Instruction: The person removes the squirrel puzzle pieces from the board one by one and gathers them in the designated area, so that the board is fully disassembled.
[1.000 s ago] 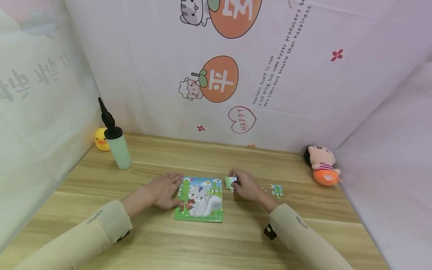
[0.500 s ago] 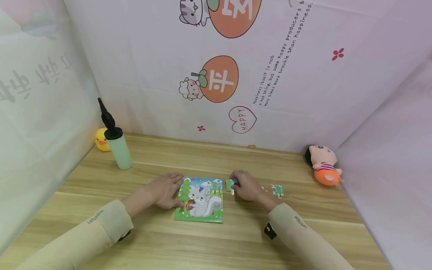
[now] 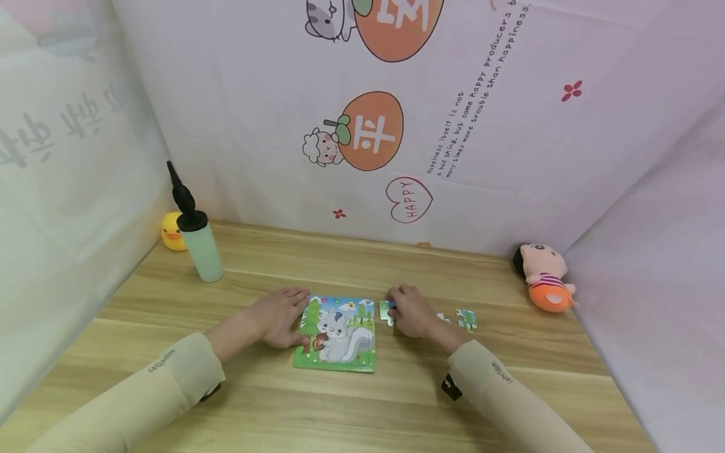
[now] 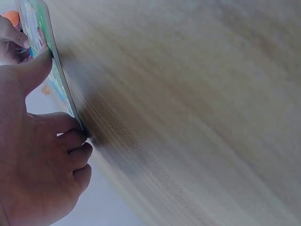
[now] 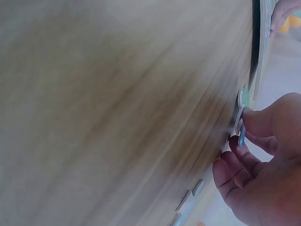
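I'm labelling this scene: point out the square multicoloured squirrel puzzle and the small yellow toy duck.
Square multicoloured squirrel puzzle [image 3: 338,343], head view: the printed squirrel's body.
Small yellow toy duck [image 3: 172,229], head view: its face.

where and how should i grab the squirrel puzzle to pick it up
Probably pinch the puzzle by the near half of its right edge, coming in from the right: it is flat with a thin rim, uncovered there, while the left hand covers part of the left one.
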Motion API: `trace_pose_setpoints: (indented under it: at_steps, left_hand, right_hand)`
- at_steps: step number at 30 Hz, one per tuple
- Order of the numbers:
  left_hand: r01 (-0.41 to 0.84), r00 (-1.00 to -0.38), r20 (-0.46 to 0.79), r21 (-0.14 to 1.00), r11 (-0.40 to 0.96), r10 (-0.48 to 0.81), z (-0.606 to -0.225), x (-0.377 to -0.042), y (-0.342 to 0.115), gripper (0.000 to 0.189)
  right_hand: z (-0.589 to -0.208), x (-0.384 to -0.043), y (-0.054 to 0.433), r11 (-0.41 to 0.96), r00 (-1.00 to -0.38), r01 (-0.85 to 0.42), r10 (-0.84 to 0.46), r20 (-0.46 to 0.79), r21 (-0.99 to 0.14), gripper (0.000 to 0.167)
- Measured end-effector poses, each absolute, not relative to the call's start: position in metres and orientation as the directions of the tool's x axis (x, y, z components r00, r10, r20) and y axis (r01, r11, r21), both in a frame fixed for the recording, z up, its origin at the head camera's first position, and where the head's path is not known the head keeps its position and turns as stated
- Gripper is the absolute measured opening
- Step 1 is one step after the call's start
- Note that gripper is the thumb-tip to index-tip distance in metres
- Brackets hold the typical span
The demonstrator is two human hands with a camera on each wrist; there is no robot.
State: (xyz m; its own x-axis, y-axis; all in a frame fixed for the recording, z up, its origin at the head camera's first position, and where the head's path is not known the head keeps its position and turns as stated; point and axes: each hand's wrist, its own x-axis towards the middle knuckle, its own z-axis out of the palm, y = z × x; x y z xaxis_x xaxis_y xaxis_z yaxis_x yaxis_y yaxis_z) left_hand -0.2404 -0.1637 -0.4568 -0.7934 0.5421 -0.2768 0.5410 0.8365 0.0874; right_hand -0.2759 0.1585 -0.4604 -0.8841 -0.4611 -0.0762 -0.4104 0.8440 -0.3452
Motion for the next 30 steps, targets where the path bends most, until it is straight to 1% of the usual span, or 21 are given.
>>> trace_pose_setpoints:
  at_steps: [6,9,12,15,18,20,25,30]
  left_hand:
    - [0.535,-0.794,-0.285,0.092,0.84,0.537,-0.457,-0.238,-0.163,0.094]
    - [0.531,-0.796,-0.287,0.092,0.842,0.533,-0.458,-0.237,-0.162,0.094]
    - [0.53,-0.798,-0.285,0.084,0.844,0.53,-0.458,-0.237,-0.162,0.094]
    - [0.531,-0.8,-0.287,0.068,0.845,0.526,-0.457,-0.236,-0.161,0.094]
    - [0.536,-0.801,-0.285,0.047,0.843,0.526,-0.456,-0.235,-0.16,0.094]
    - [0.544,-0.799,-0.283,0.036,0.838,0.53,-0.453,-0.234,-0.158,0.093]
    - [0.591,-0.772,-0.253,0.054,0.805,0.584,-0.446,-0.229,-0.152,0.085]
    - [0.653,-0.72,-0.237,0.09,0.752,0.652,-0.442,-0.22,-0.141,0.079]
  right_hand:
    - [-0.459,-0.27,0.159,0.854,-0.883,-0.401,-0.457,-0.106,-0.331,0.021]
    - [-0.46,-0.269,0.159,0.852,-0.884,-0.403,-0.456,-0.098,-0.334,0.022]
    - [-0.462,-0.268,0.159,0.849,-0.888,-0.413,-0.455,-0.06,-0.329,0.024]
    - [-0.464,-0.266,0.154,0.845,-0.888,-0.444,-0.46,0.017,-0.299,0.028]
    - [-0.464,-0.26,0.146,0.829,-0.867,-0.495,-0.492,0.083,-0.259,0.032]
    - [-0.463,-0.254,0.139,0.808,-0.842,-0.537,-0.529,0.101,-0.244,0.034]
    - [-0.46,-0.237,0.127,0.771,-0.793,-0.601,-0.608,0.035,-0.212,0.043]
    - [-0.46,-0.228,0.123,0.756,-0.765,-0.627,-0.643,-0.033,-0.187,0.053]
